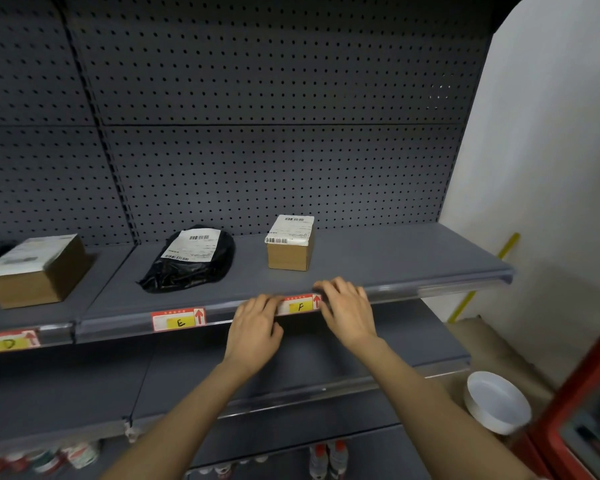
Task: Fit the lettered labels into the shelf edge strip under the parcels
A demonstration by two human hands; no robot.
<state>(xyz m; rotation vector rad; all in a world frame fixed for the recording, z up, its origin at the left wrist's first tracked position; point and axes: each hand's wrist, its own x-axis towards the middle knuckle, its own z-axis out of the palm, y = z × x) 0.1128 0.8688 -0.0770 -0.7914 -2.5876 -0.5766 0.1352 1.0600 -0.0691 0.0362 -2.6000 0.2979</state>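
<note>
A red-and-yellow label marked F [300, 305] sits in the clear shelf edge strip [430, 289] below a small cardboard box [290, 247]. My left hand [257, 329] presses its fingertips on the label's left end. My right hand [349, 306] has its fingers on the label's right end and over the shelf lip. Label E [179, 319] sits in the strip under a black plastic parcel [191, 259]. Label D [9, 341] is in the strip at the far left, below a larger cardboard box [37, 271].
Grey pegboard [257, 133] backs the shelf. A lower grey shelf [326, 368] lies under my arms, with bottles [328, 459] further down. A white bowl [497, 401] rests at the lower right beside a red frame [575, 393]. A white wall [551, 150] stands on the right.
</note>
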